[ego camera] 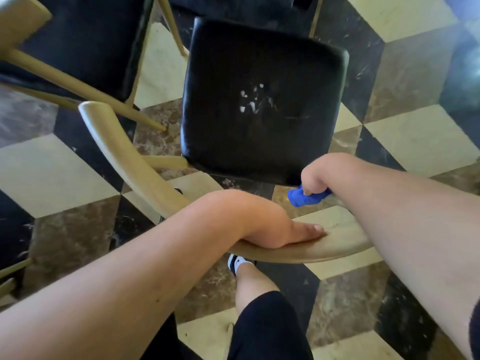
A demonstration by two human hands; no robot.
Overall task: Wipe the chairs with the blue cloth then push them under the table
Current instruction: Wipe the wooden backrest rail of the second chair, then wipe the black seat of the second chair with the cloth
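Wiping the chair in the middle, as it seems: right hand [315,175] closing its fingers around the bunched blue cloth [302,198], just beside the near right corner of the black seat [259,100] and above the wooden backrest [335,240]. Left hand [280,229] lying on the backrest top rail, fingers together and wrapping over the wood, probably steadying the chair. Still showing white specks near the seat centre, so likely needing the cloth carried farther, onto that spot, with some pressure. Pushing under the table not yet started, judging by the chair standing out on the checkered floor [65,172].

Hiding most of the cloth inside the fist. Cutting off the second chair [85,42] at far left. Showing no clear table; only dark shapes at the far edge, hard to tell what.
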